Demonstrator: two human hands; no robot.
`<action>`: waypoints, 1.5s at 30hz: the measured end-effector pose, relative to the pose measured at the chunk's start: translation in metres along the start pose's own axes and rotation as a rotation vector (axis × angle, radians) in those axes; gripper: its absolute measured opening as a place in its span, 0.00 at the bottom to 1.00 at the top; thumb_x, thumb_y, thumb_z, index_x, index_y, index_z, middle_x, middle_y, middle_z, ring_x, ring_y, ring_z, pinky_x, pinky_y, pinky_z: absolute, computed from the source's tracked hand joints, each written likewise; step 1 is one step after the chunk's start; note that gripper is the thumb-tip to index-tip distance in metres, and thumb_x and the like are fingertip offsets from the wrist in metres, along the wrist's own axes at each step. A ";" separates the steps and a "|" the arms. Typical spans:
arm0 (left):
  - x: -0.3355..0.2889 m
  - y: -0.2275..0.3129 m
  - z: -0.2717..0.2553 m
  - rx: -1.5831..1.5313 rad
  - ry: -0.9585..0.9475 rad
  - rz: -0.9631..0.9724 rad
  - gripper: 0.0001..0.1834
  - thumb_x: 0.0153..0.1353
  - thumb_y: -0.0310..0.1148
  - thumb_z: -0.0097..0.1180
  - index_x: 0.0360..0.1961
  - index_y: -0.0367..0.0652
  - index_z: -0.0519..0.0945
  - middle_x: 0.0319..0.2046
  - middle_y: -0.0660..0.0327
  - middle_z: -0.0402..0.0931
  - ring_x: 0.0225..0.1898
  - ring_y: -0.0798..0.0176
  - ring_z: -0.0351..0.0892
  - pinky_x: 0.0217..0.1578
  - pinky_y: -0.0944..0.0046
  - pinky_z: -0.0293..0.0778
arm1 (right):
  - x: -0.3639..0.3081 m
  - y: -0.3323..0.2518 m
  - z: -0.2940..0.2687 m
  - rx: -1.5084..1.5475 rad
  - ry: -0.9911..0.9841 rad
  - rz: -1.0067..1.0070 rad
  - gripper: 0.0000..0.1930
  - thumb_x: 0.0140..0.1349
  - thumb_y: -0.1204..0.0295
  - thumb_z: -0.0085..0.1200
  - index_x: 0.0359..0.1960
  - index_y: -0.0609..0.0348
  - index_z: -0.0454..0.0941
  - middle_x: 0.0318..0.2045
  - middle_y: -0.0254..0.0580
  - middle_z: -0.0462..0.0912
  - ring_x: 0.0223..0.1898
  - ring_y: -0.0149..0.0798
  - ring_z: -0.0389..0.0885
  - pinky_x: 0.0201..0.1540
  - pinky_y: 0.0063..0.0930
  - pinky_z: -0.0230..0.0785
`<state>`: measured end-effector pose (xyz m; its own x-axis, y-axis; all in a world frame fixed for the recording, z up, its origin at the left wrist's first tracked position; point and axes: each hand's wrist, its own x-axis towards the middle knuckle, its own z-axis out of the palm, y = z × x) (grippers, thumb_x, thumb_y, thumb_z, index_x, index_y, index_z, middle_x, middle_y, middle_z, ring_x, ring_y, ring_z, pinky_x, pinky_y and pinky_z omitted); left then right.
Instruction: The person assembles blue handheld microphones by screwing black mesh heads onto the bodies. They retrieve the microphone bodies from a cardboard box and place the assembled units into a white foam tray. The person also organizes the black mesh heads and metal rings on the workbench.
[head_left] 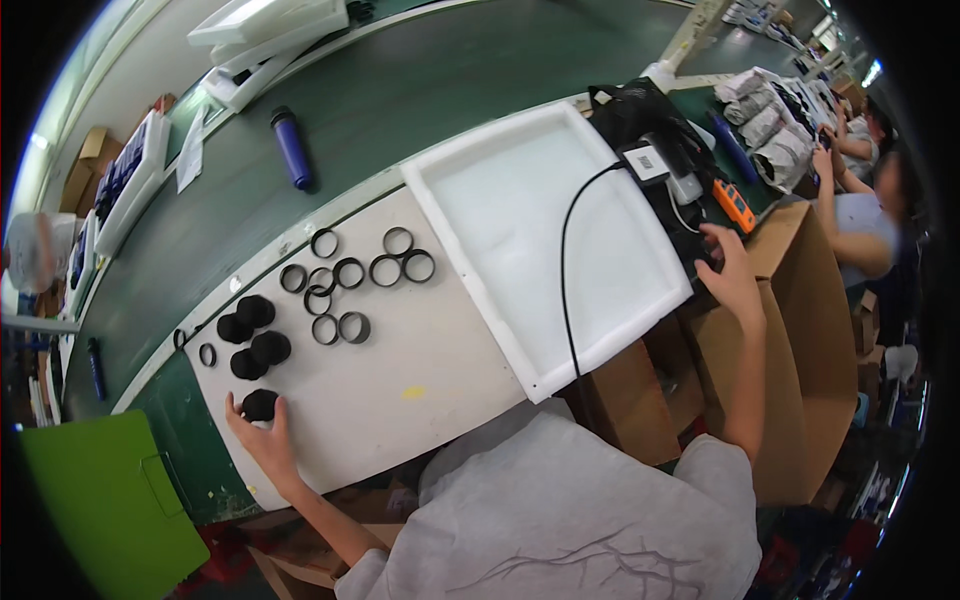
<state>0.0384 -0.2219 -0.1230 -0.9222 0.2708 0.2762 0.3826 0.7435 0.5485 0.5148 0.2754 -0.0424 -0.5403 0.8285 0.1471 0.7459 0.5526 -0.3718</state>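
Grey shirt (590, 500) nearest, along the lower edge. Left hand (264, 440): narrow grip, thumb and fingers on either side of a black cap (260, 405) at the near left of the white board (410, 425); cannot tell whether it is lifted. Four more black caps (257, 311) just beyond, loose black rings (364, 328) farther right. Right hand (737, 278): grip wide, thumb and fingers apart, near an orange tool (735, 206), right of the white tray (490, 330); contact unclear.
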 end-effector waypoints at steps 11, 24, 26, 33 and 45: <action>-0.009 0.006 -0.005 -0.001 0.032 0.023 0.40 0.54 0.35 0.73 0.66 0.36 0.68 0.50 0.48 0.77 0.44 0.54 0.79 0.40 0.61 0.74 | 0.054 -0.099 0.005 0.144 0.091 -0.161 0.25 0.56 0.76 0.66 0.57 0.61 0.76 0.51 0.40 0.82 0.45 0.31 0.78 0.36 0.21 0.62; -0.007 0.013 0.010 -0.304 0.039 -0.065 0.41 0.53 0.31 0.73 0.67 0.38 0.68 0.56 0.50 0.74 0.51 0.61 0.78 0.42 0.64 0.76 | -0.022 -0.431 0.220 0.471 -0.532 -1.184 0.29 0.54 0.75 0.67 0.58 0.68 0.70 0.49 0.52 0.77 0.50 0.53 0.79 0.50 0.40 0.75; -0.007 0.009 -0.007 -0.432 -0.009 -0.054 0.40 0.55 0.31 0.72 0.68 0.39 0.67 0.57 0.50 0.73 0.52 0.60 0.78 0.44 0.63 0.78 | -0.024 -0.438 0.224 0.545 -0.553 -1.105 0.30 0.55 0.75 0.67 0.59 0.69 0.68 0.51 0.53 0.75 0.50 0.54 0.79 0.50 0.41 0.76; 0.119 -0.063 -0.027 0.037 0.117 0.133 0.33 0.60 0.38 0.67 0.65 0.41 0.72 0.58 0.48 0.72 0.58 0.45 0.73 0.58 0.51 0.71 | -0.023 -0.409 0.179 0.516 -0.623 -0.967 0.25 0.60 0.70 0.65 0.58 0.61 0.71 0.50 0.51 0.75 0.43 0.52 0.82 0.42 0.39 0.76; 0.221 -0.138 -0.002 0.163 0.128 0.043 0.08 0.59 0.32 0.65 0.35 0.39 0.82 0.39 0.50 0.79 0.47 0.45 0.77 0.50 0.50 0.74 | 0.017 -0.307 0.113 0.462 -0.582 -0.599 0.17 0.57 0.78 0.63 0.49 0.62 0.78 0.45 0.45 0.79 0.35 0.37 0.83 0.33 0.28 0.72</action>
<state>-0.2179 -0.2658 -0.1356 -0.8864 0.2323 0.4005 0.3977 0.8249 0.4017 0.2325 0.1097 -0.0289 -0.9845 0.1755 -0.0024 0.1223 0.6762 -0.7265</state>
